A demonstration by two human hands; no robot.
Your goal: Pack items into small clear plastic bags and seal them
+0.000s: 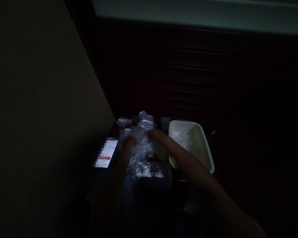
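Observation:
The scene is very dark. A heap of clear, crinkled plastic bags (141, 152) lies in front of me. My left hand (129, 142) rests at the left side of the heap, its fingers stretched out over a flat plastic piece. From the right, my right hand (156, 135) reaches onto the same plastic. Its fingertips point down and are lost in shadow, so I cannot tell whether they grip it. More shiny plastic (149, 170) lies nearer to me, below both hands.
A pale plastic basin (201, 142) with some clear plastic inside stands right of the heap, partly behind my right forearm. A lit phone (106, 153) lies at the left. Dark slatted panelling (183, 67) rises behind, and a plain wall (39, 82) bounds the left.

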